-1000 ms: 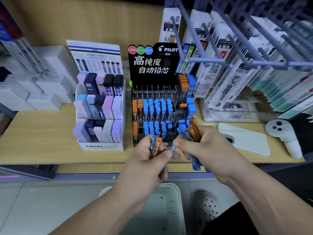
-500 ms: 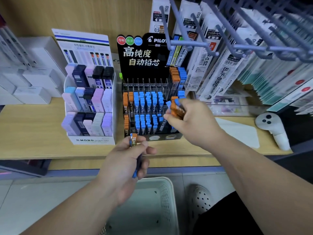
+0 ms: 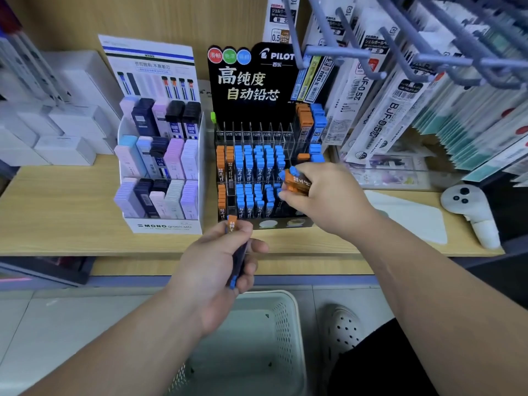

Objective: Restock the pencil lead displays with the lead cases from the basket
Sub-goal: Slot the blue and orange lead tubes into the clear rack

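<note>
**Lead cases held in both hands at the Pilot rack**

Lead cases (image 3: 297,182) are slim dark tubes with orange or blue caps and small printed grade labels; those in play are split between the two hands, above the white perforated basket (image 3: 288,315) on the floor, nearest the viewer; the left hand (image 3: 217,270) is closed round a few of them, one orange cap marked 0.5 HB standing up past the thumb and a blue cap showing below the fingers; it hovers just in front of the shelf (image 3: 57,210) edge; further in, the right hand (image 3: 323,195) clasps a mixed orange-and-blue bundle against the right side of the Pilot display (image 3: 251,110), level with its middle and lower tiers.

The step in hand looks like slotting cases into the rack by colour and grade; the next move probably calls for working one case free of the bundle with the fingertips, matching its label to a column, and dropping it upright into a gap without knocking its neighbours; the clear top tier (image 3: 257,132) holds almost nothing; beside it, the MONO display (image 3: 164,225) looks well stocked.
</note>
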